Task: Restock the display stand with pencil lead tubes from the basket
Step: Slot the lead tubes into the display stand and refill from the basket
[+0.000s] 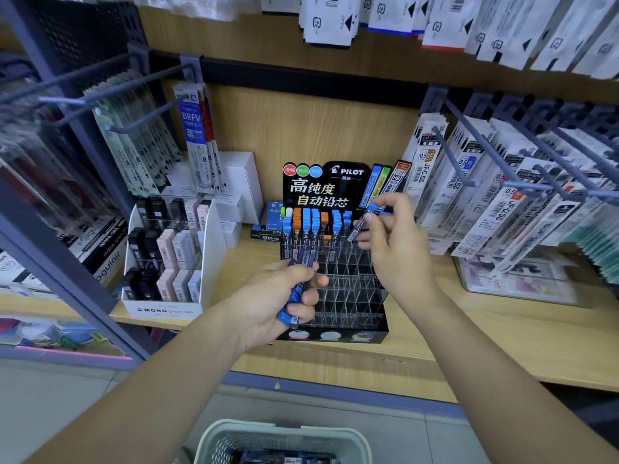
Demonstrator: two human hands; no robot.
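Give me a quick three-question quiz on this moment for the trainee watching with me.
1. True or false: the left hand grips a bundle of blue-capped lead tubes.
2. Which rows of the display stand hold tubes? A) the back rows B) the front rows C) every row
3. Which hand pinches the raised tube above the stand?
Key: 1 true. 2 A. 3 the right hand.
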